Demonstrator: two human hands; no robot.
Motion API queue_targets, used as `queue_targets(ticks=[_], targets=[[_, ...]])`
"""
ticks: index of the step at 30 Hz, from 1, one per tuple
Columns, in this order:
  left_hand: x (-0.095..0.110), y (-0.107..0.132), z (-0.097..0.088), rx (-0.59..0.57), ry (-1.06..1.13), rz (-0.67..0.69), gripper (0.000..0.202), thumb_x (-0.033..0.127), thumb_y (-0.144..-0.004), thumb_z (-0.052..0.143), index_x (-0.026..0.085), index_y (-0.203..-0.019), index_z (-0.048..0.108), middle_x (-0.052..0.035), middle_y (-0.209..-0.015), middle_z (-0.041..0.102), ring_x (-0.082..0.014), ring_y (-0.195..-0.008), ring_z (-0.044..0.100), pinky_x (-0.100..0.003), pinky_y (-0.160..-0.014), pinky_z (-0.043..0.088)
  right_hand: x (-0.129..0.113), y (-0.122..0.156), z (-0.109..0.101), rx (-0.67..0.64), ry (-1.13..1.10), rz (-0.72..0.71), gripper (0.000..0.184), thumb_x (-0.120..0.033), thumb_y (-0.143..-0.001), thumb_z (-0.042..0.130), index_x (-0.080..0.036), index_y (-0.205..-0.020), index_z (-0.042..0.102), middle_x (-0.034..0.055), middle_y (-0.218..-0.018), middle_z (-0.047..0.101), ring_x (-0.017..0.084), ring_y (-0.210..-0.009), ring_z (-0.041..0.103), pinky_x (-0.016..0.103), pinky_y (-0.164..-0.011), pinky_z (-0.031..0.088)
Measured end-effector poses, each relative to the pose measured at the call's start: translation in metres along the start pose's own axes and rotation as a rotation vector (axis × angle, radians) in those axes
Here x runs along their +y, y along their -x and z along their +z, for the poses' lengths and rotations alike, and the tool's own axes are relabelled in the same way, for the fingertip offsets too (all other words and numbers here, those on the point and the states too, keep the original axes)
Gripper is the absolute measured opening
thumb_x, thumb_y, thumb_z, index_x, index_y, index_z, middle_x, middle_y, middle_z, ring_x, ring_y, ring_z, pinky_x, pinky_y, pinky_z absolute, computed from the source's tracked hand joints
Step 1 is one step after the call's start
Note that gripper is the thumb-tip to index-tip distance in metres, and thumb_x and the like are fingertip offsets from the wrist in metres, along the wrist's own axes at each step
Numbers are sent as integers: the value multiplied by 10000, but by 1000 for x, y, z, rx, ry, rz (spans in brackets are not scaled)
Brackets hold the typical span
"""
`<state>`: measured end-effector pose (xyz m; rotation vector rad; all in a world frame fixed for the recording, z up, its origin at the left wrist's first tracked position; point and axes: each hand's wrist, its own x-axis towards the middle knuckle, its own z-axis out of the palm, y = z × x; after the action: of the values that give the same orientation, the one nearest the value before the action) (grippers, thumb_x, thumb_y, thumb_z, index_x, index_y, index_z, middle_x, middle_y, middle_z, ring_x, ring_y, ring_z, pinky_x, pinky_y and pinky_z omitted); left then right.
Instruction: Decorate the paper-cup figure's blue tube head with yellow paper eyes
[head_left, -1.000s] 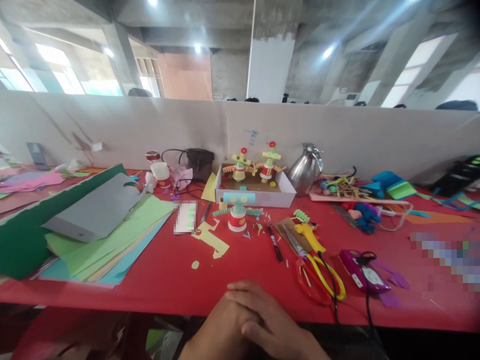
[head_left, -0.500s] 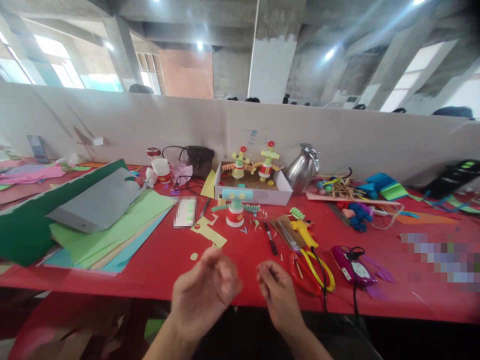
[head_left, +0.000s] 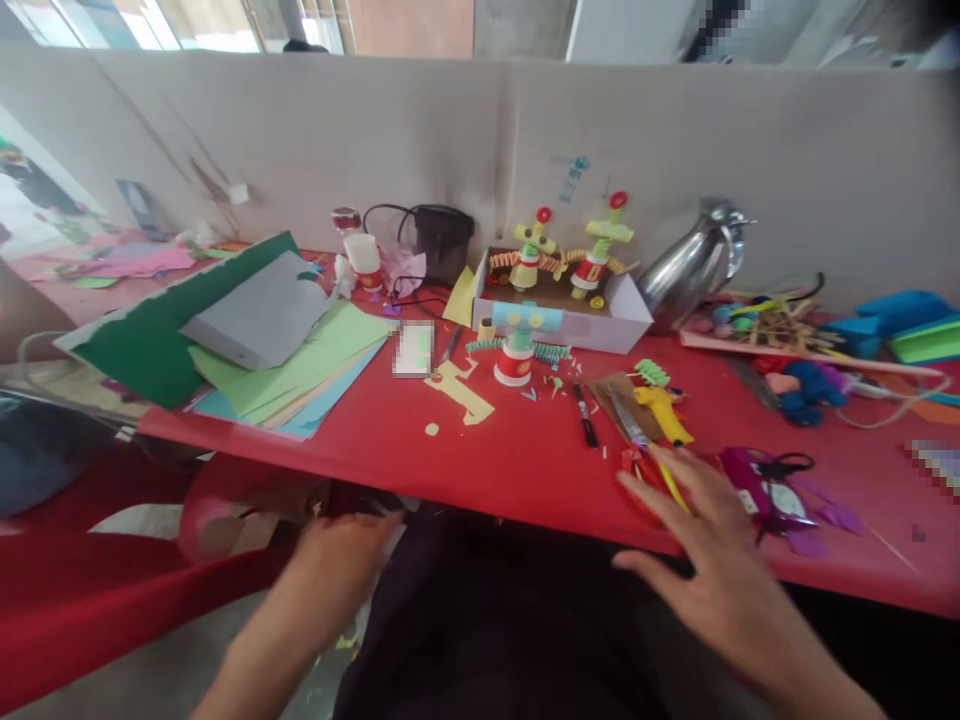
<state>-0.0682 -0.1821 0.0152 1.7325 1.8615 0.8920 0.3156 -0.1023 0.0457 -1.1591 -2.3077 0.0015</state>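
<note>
The scissors (head_left: 627, 415) lie on the red surface (head_left: 510, 470) near its front edge, blades pointing away from me, their red and yellow handles partly hidden by my right hand (head_left: 716, 555). That hand is spread and grips nothing, its fingers over the handles and its thumb out to the side; whether the fingertips touch the handles I can't tell. My left hand (head_left: 341, 560) hangs low in front of the edge, fingers bent and blurred, so I can't say whether anything is in it.

Just beyond the handles, a yellow glue gun (head_left: 667, 414) lies beside the blades, partly over some brown card (head_left: 643, 405), with a green pleated strip (head_left: 652, 373) behind it. A black marker (head_left: 585, 415) lies left of the blades, and a purple box (head_left: 750, 470) with a black cable sits just right of my fingers.

Farther back, a red-and-white figure (head_left: 514, 362) with green pleated arms stands in front of a white box (head_left: 562, 328), which holds two more figures (head_left: 592, 272) topped in red. Cut yellow paper (head_left: 465, 395) lies to its left. A steel jug (head_left: 686, 265) stands right of the white box, a black bag (head_left: 444, 240) left of it, and coloured sheets (head_left: 300, 370) are piled beside a green board (head_left: 135, 340)
</note>
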Motion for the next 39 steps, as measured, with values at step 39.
queue_targets(ticks=[39], targets=[[-49, -99, 53, 215, -664, 372, 511, 442, -1000, 379, 166, -1383, 575, -91, -1419, 590, -258, -1310, 562, -418, -1087, 464, -36, -50, 117, -129, -179, 107, 378, -227, -956, 559, -186, -1328, 618, 128, -1355, 609, 280, -1322, 512, 474, -1111, 469]])
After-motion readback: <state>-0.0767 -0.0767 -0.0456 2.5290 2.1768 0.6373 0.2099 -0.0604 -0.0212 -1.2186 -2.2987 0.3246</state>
